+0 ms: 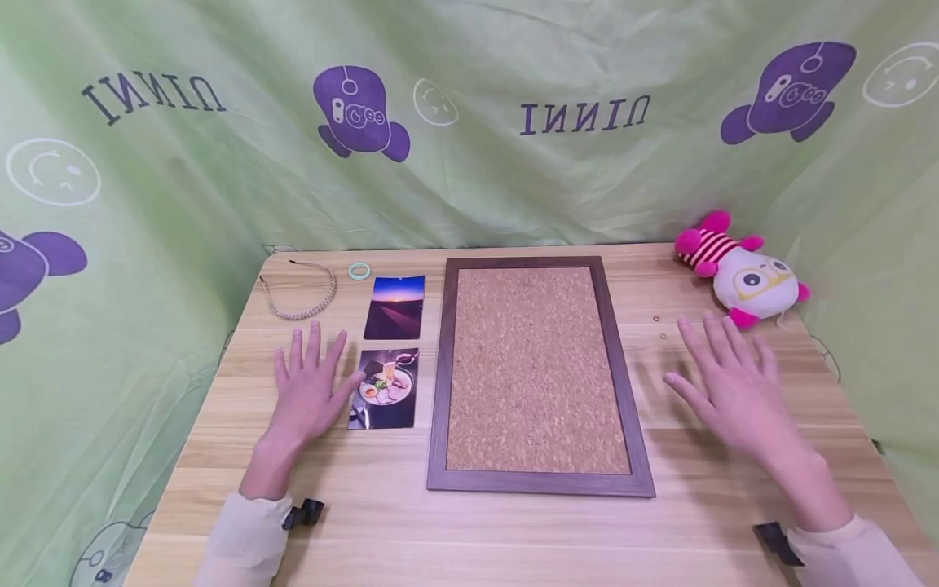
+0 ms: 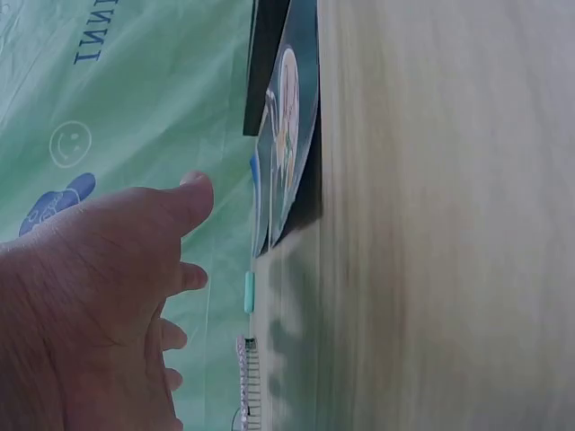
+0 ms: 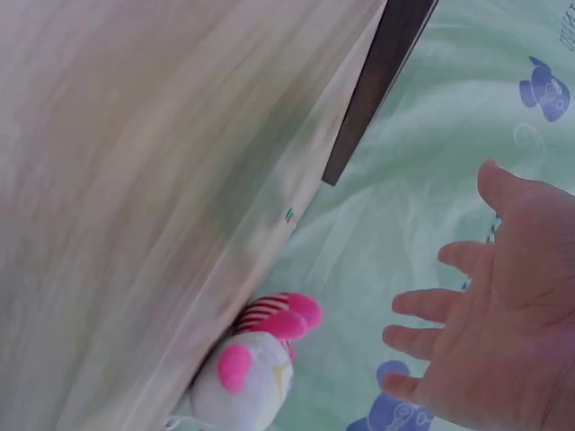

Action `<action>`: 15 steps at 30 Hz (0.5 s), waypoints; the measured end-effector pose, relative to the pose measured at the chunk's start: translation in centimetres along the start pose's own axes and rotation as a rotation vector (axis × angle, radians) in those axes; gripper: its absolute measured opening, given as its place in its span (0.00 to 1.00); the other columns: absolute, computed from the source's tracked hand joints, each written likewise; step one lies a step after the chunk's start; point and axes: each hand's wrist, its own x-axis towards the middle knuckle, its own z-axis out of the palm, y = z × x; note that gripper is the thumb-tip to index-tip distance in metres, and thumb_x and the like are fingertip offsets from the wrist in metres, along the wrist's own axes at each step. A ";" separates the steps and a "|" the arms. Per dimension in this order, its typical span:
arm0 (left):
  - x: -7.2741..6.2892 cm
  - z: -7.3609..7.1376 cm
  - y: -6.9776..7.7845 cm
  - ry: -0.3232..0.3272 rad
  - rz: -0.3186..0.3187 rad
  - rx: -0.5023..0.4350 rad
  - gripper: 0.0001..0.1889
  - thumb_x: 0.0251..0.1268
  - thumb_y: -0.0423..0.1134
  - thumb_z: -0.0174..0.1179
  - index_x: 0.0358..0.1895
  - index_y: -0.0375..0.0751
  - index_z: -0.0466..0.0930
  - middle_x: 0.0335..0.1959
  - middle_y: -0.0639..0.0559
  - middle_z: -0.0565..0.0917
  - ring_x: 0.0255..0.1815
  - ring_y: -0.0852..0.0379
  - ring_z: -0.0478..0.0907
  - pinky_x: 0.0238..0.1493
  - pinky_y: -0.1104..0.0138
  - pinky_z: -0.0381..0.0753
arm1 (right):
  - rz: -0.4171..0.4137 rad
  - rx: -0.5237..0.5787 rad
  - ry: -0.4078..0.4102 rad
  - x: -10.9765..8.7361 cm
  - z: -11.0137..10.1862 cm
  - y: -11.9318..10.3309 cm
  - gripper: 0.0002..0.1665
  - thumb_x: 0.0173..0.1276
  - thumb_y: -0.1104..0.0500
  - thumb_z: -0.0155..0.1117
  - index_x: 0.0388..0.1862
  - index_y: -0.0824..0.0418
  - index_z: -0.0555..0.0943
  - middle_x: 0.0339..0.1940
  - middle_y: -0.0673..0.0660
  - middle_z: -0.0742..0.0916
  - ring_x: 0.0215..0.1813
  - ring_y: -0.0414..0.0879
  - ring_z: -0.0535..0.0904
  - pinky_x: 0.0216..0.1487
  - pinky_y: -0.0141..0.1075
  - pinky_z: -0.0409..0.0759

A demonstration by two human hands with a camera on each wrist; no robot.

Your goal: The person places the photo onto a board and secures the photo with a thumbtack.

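My left hand (image 1: 308, 399) hovers with spread fingers over the table's left side and holds nothing. Its thumb overlaps the edge of a ramen photo (image 1: 389, 408) in the head view; the left wrist view has the hand (image 2: 99, 296) raised off the tabletop. Behind that photo lies a sunset photo (image 1: 394, 314). A cork board (image 1: 539, 367) in a dark wooden frame lies flat between the hands. To its right, my right hand (image 1: 737, 399) is likewise spread and bare, near two tiny rings (image 1: 656, 319). The right wrist view shows this hand (image 3: 503, 323) above the table.
At the back left are a beaded headband (image 1: 304, 315) and a mint-green ring-shaped band (image 1: 351, 273). A pink and white plush toy (image 1: 756, 285) lies at the back right corner. Green printed curtain (image 1: 469, 187) surrounds the table's back and sides.
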 end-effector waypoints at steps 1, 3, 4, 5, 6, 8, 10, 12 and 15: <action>0.1 0.0 0.2 0.000 0.001 -0.007 0.41 0.86 0.57 0.57 0.89 0.37 0.57 0.90 0.23 0.40 0.88 0.16 0.34 0.81 0.20 0.29 | -0.009 0.003 0.010 0.0 0.0 -0.2 0.51 0.87 0.38 0.59 0.95 0.56 0.50 0.91 0.75 0.51 0.91 0.75 0.43 0.86 0.75 0.29; 0.2 0.1 0.4 -0.001 -0.001 -0.018 0.41 0.87 0.57 0.56 0.89 0.36 0.57 0.90 0.23 0.41 0.88 0.16 0.35 0.81 0.20 0.30 | -0.032 0.013 0.033 0.1 0.0 -0.4 0.50 0.85 0.40 0.63 0.94 0.56 0.55 0.90 0.77 0.56 0.88 0.78 0.50 0.86 0.76 0.33; 0.3 0.1 0.6 0.000 -0.002 -0.024 0.40 0.87 0.57 0.55 0.89 0.36 0.58 0.90 0.23 0.42 0.88 0.16 0.36 0.82 0.21 0.31 | -0.044 0.016 0.044 0.2 0.1 -0.5 0.50 0.83 0.41 0.66 0.93 0.57 0.57 0.89 0.78 0.59 0.87 0.79 0.54 0.85 0.77 0.37; 0.3 0.2 0.7 0.002 -0.003 -0.028 0.40 0.87 0.57 0.54 0.89 0.36 0.58 0.90 0.23 0.43 0.88 0.16 0.37 0.82 0.21 0.32 | -0.055 0.018 0.055 0.3 0.1 -0.6 0.50 0.82 0.42 0.68 0.92 0.57 0.59 0.88 0.78 0.61 0.84 0.81 0.58 0.84 0.78 0.41; 0.4 0.3 0.9 0.002 -0.004 -0.033 0.40 0.87 0.57 0.54 0.88 0.35 0.58 0.89 0.22 0.44 0.88 0.16 0.38 0.82 0.21 0.33 | -0.062 0.020 0.063 0.4 0.2 -0.6 0.49 0.81 0.43 0.70 0.91 0.58 0.61 0.87 0.79 0.63 0.81 0.82 0.61 0.83 0.79 0.45; 0.5 0.3 1.3 0.006 -0.015 -0.046 0.40 0.87 0.57 0.54 0.88 0.34 0.59 0.89 0.22 0.47 0.88 0.17 0.40 0.83 0.23 0.36 | -0.075 0.021 0.072 0.7 0.3 -0.7 0.47 0.79 0.45 0.73 0.89 0.59 0.66 0.85 0.79 0.67 0.77 0.83 0.66 0.80 0.80 0.52; 0.8 0.5 1.5 0.020 -0.018 -0.046 0.40 0.87 0.57 0.54 0.87 0.33 0.60 0.88 0.21 0.51 0.87 0.17 0.44 0.84 0.24 0.39 | -0.087 0.028 0.076 0.9 0.5 -0.9 0.45 0.78 0.46 0.74 0.86 0.61 0.70 0.82 0.79 0.71 0.73 0.83 0.70 0.76 0.81 0.59; 1.3 0.5 1.7 0.028 -0.028 -0.055 0.39 0.87 0.56 0.55 0.86 0.32 0.62 0.87 0.21 0.55 0.86 0.17 0.48 0.85 0.26 0.43 | -0.104 0.039 0.080 1.2 0.7 -1.2 0.41 0.77 0.47 0.74 0.82 0.63 0.74 0.79 0.78 0.75 0.71 0.82 0.74 0.72 0.79 0.64; 2.0 0.6 1.8 0.040 -0.029 -0.075 0.38 0.87 0.54 0.57 0.85 0.29 0.63 0.84 0.20 0.59 0.85 0.18 0.54 0.86 0.29 0.47 | -0.131 0.059 0.076 1.5 1.1 -1.8 0.38 0.76 0.49 0.76 0.79 0.64 0.78 0.74 0.76 0.81 0.69 0.80 0.78 0.70 0.77 0.69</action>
